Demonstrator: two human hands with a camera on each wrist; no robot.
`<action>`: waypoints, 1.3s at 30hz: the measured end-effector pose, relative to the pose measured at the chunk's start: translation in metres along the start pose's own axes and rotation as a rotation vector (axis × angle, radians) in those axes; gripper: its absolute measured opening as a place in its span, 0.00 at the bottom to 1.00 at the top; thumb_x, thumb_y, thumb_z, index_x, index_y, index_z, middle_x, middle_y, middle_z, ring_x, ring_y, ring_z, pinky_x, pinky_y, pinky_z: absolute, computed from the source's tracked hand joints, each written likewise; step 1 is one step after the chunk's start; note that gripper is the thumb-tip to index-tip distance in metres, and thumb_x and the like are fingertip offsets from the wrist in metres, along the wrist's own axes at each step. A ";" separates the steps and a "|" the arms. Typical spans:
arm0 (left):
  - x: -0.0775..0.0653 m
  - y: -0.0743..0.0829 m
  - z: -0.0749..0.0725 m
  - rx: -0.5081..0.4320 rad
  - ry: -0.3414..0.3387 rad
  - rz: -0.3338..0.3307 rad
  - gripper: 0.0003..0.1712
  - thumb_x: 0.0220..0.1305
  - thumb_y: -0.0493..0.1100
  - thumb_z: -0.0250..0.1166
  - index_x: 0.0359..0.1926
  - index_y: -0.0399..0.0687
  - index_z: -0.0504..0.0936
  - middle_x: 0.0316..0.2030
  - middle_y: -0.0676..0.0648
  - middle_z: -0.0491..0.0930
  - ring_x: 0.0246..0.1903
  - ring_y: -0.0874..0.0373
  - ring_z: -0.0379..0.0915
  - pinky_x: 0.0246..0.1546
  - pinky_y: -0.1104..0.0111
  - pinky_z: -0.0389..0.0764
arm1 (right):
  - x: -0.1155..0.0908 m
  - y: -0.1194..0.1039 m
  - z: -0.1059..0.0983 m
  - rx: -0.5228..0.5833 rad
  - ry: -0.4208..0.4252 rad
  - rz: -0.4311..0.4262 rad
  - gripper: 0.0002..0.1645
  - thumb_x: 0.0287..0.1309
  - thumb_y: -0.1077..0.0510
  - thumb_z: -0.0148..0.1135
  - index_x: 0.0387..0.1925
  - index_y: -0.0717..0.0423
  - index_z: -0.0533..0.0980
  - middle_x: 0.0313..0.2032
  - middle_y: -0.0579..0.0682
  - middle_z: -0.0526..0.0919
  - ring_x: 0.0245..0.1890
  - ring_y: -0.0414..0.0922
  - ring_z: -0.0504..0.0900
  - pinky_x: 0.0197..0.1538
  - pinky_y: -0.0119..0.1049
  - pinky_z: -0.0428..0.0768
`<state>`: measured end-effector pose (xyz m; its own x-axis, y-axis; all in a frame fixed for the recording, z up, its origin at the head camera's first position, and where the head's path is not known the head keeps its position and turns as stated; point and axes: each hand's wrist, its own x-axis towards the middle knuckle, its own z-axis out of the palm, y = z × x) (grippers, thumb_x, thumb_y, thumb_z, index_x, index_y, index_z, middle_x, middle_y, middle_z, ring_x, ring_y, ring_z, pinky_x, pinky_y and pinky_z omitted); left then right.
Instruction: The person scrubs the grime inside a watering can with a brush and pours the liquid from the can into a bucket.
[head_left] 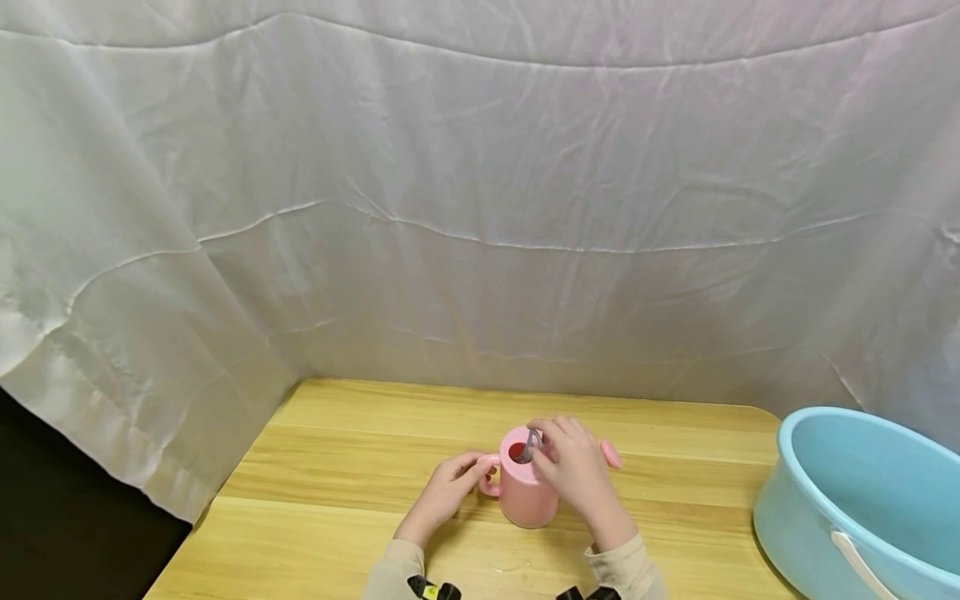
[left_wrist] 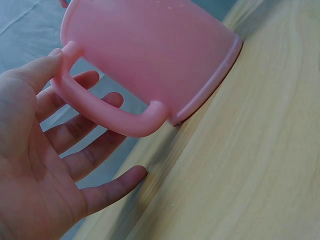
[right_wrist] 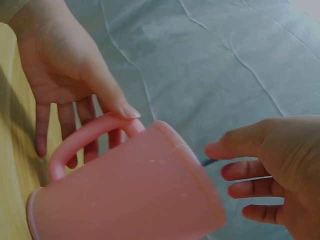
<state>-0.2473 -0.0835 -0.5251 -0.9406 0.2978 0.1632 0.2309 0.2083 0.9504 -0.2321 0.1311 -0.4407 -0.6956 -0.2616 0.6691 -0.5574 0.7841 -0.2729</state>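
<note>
A pink watering can [head_left: 528, 502] stands upright on the wooden table, its round top opening showing red inside. My left hand [head_left: 448, 490] pinches the upper part of its handle [left_wrist: 100, 107], thumb on top and index finger beneath; the other fingers spread loosely below. Over the opening, my right hand [head_left: 579, 468] holds a small grey piece [head_left: 533, 437] between thumb and fingers. The piece reaches down into the opening, and its exact kind cannot be made out. A pink spout head [head_left: 611, 454] shows beyond my right hand.
At the right stands a large light-blue bucket [head_left: 783, 492] with a white handle [head_left: 862, 565]. Grey cloth [head_left: 480, 167] hangs behind the table [head_left: 337, 467]. A few wet-looking spots [head_left: 517, 568] lie on the wood in front of the can.
</note>
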 end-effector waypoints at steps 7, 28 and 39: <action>-0.007 0.020 0.001 0.011 0.013 -0.002 0.14 0.73 0.46 0.55 0.50 0.44 0.82 0.45 0.35 0.82 0.48 0.44 0.76 0.46 0.65 0.75 | -0.001 0.005 -0.009 0.058 -0.064 0.021 0.23 0.40 0.56 0.79 0.41 0.55 0.81 0.39 0.50 0.86 0.43 0.50 0.81 0.47 0.51 0.78; 0.000 0.003 -0.002 0.017 -0.004 -0.013 0.16 0.72 0.56 0.55 0.47 0.56 0.83 0.45 0.42 0.83 0.48 0.51 0.75 0.45 0.66 0.75 | 0.006 -0.001 -0.011 0.174 0.203 -0.167 0.23 0.40 0.61 0.77 0.41 0.63 0.81 0.38 0.55 0.87 0.40 0.50 0.84 0.41 0.44 0.83; 0.001 0.001 -0.001 0.015 -0.009 -0.007 0.15 0.72 0.54 0.55 0.48 0.56 0.83 0.45 0.43 0.83 0.50 0.51 0.76 0.46 0.69 0.74 | 0.000 -0.001 0.001 0.132 0.021 -0.012 0.18 0.41 0.56 0.79 0.36 0.55 0.81 0.31 0.46 0.85 0.36 0.43 0.81 0.40 0.40 0.80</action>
<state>-0.2479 -0.0843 -0.5233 -0.9398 0.3050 0.1538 0.2279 0.2247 0.9474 -0.2316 0.1297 -0.4410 -0.6799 -0.2577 0.6865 -0.6213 0.6998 -0.3526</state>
